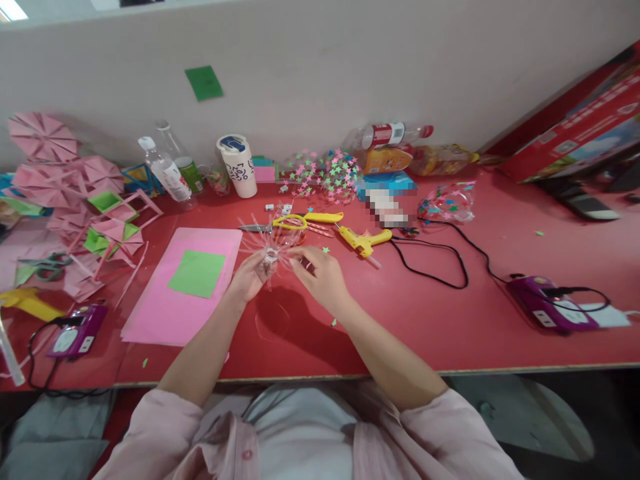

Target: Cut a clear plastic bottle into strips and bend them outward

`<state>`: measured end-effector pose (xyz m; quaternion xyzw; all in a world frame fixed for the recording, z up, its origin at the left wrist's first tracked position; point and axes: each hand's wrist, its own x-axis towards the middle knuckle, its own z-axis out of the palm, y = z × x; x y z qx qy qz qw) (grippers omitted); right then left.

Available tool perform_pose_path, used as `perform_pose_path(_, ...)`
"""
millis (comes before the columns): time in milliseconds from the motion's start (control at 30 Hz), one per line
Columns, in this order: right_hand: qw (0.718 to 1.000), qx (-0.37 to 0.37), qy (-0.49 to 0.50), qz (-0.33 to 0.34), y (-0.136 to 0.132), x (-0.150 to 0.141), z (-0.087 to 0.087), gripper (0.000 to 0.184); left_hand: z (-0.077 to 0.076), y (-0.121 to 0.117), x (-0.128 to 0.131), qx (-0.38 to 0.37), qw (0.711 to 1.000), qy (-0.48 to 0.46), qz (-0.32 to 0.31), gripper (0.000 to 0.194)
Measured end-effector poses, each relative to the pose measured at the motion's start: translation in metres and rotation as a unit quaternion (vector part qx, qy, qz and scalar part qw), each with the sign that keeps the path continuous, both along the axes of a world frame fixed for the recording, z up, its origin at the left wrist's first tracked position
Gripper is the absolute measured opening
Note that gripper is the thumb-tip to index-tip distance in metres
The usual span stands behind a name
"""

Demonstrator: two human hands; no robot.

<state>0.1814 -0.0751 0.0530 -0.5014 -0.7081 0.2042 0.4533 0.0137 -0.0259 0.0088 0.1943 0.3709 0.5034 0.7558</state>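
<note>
My left hand (pixel 249 277) is closed around the base of a clear plastic bottle top cut into thin strips (pixel 271 253), which fan outward round its neck. My right hand (pixel 320 277) is at the right side of it, fingers pinched at the strips; whether a single strip is between the fingertips is too small to tell. Just behind lie scissors with yellow handles (pixel 290 223) and a yellow-handled cutter (pixel 324 217). To the right rests a yellow hot glue gun (pixel 365 241) with a glue stick poking from its back.
Pink paper sheets (pixel 150 313) with a green square (pixel 197 273) lie left. Pink folded-paper shapes (pixel 65 180), bottles (pixel 167 175) and a white cup (pixel 237 167) stand behind. Star-covered clear balls (pixel 340 175) sit at the back. A black cord (pixel 440 287) and purple power strip (pixel 547 303) lie right.
</note>
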Motion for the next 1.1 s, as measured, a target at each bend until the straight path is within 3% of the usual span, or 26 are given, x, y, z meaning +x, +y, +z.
perform_pose_path(167, 1.000, -0.026, -0.006, 0.006, 0.001, -0.001, -0.001, 0.013, -0.006, 0.000, 0.000, 0.027, 1.000, 0.002, -0.005, 0.009)
perform_pose_path(300, 0.998, 0.007, -0.067, 0.002, 0.000, -0.002, -0.002, 0.011, -0.007, 0.000, 0.000, 0.039, 0.999, 0.008, -0.013, 0.007)
perform_pose_path(400, 0.996, 0.027, -0.080, -0.019, -0.002, -0.004, -0.002, 0.021, -0.005, 0.000, 0.001, 0.021, 1.000, 0.009, -0.005, 0.008)
perform_pose_path(533, 1.000, -0.014, 0.012, -0.011, -0.003, -0.004, 0.002, 0.024, 0.000, 0.001, 0.002, -0.010, 1.000, 0.005, 0.010, 0.009)
perform_pose_path(633, 0.992, -0.047, 0.106, 0.044, -0.005, -0.002, 0.007, 0.021, 0.003, 0.003, 0.000, -0.013, 1.000, -0.002, 0.012, 0.012)
perform_pose_path(733, 0.988, -0.029, 0.145, 0.046, -0.008, 0.000, 0.011, 0.017, 0.004, 0.007, -0.003, -0.021, 1.000, -0.006, 0.020, 0.021)
perform_pose_path(833, 0.993, 0.042, 0.112, -0.018, -0.008, 0.003, 0.014, 0.014, 0.003, 0.008, -0.005, -0.027, 0.999, -0.001, 0.022, 0.024)
perform_pose_path(900, 0.993, 0.083, 0.075, -0.025, -0.007, 0.004, 0.014, 0.016, 0.002, 0.008, -0.005, -0.029, 0.999, 0.008, 0.020, 0.020)
perform_pose_path(1100, 0.991, 0.108, -0.018, 0.083, 0.001, 0.003, 0.004, 0.023, 0.003, 0.005, 0.000, -0.027, 1.000, 0.011, 0.009, 0.013)
